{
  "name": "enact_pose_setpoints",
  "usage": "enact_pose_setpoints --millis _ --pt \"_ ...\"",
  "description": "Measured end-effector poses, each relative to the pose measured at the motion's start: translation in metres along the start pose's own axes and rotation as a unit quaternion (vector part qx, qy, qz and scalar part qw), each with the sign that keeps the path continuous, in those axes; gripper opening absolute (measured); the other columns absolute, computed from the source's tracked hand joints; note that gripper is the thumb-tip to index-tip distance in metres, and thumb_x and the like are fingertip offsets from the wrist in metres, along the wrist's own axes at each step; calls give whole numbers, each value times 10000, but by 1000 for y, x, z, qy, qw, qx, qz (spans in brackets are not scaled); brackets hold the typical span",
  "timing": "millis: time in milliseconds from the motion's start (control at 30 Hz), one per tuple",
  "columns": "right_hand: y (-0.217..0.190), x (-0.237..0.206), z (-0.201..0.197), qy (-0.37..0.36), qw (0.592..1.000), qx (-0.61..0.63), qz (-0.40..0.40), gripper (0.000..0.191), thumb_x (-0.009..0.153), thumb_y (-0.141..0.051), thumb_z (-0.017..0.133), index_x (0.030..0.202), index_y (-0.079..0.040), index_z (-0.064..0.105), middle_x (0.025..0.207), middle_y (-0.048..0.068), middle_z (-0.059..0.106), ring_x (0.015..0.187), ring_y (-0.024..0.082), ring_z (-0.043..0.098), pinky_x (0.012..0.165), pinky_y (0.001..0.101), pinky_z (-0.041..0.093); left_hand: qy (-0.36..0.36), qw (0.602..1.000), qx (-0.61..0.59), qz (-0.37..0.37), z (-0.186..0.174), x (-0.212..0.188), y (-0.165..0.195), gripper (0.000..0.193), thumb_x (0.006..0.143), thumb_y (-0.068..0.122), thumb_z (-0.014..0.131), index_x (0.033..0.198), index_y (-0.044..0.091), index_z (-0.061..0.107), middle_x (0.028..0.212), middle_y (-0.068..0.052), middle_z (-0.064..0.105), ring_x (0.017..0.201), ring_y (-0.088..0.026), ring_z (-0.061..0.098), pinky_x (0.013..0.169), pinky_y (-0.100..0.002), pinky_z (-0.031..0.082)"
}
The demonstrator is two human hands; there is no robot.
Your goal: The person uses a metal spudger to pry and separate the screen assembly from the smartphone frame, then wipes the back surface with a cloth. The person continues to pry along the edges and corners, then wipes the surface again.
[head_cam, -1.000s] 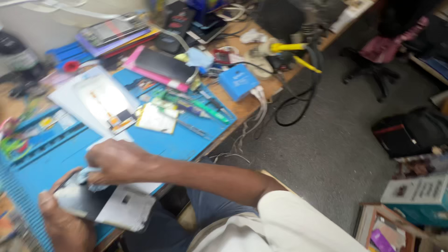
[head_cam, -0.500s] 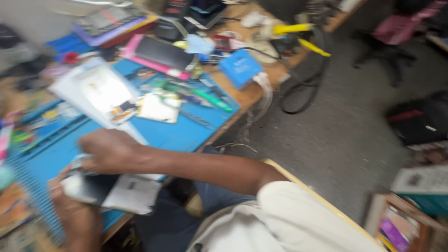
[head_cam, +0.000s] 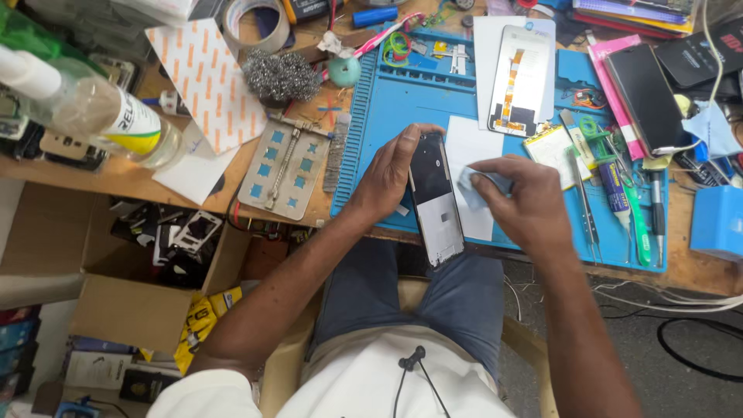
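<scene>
My left hand [head_cam: 389, 176] grips an opened phone frame [head_cam: 436, 203] by its left edge, holding it lengthwise over the front of the blue work mat [head_cam: 387, 101]. My right hand [head_cam: 526, 205] pinches a small pale blue cloth [head_cam: 480, 181] just right of the frame's upper part. A white sheet [head_cam: 472, 143] lies on the mat under both hands. Further back on the mat rests a detached phone screen [head_cam: 518, 77], face down with an orange flex strip.
Tweezers, a green-handled tool [head_cam: 636, 224] and a glue tube [head_cam: 611, 190] lie right of my right hand. A metal clamp jig [head_cam: 282, 166], steel wool [head_cam: 280, 75], tape roll [head_cam: 255, 22] and clear bottle [head_cam: 93, 108] sit left. An open cardboard box [head_cam: 155, 271] of parts is below the desk.
The camera has swung from a sideways look across the desk and floor to straight down over the mat. Both hands stay on the phone frame and cloth.
</scene>
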State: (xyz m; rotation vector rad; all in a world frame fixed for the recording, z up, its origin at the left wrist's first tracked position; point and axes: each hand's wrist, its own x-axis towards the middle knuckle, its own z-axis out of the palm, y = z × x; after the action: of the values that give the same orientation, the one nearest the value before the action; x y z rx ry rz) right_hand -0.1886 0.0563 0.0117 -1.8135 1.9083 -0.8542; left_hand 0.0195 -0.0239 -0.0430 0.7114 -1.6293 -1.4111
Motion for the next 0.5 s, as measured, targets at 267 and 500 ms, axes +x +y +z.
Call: enact_pose_setpoints --millis 267,500 --pt "-23 45 31 52 997 -3 -51 225 885 -204 782 993 -7 792 742 147 734 653 156 711 635 330 554 3 1000 18 17 -4 1 -1 732 1108 593 234 1307 7 625 1190 -147 710 1163 -237 665 1059 -344 482" --pt "-18 46 30 8 999 -31 -10 261 846 -246 778 948 -6 786 707 143 703 614 191 679 607 350 536 17 1000 24 10 -4 1 -1 700 1119 554 235 1279 7 642 1171 -152 720 1143 -237 672 1048 -346 492"
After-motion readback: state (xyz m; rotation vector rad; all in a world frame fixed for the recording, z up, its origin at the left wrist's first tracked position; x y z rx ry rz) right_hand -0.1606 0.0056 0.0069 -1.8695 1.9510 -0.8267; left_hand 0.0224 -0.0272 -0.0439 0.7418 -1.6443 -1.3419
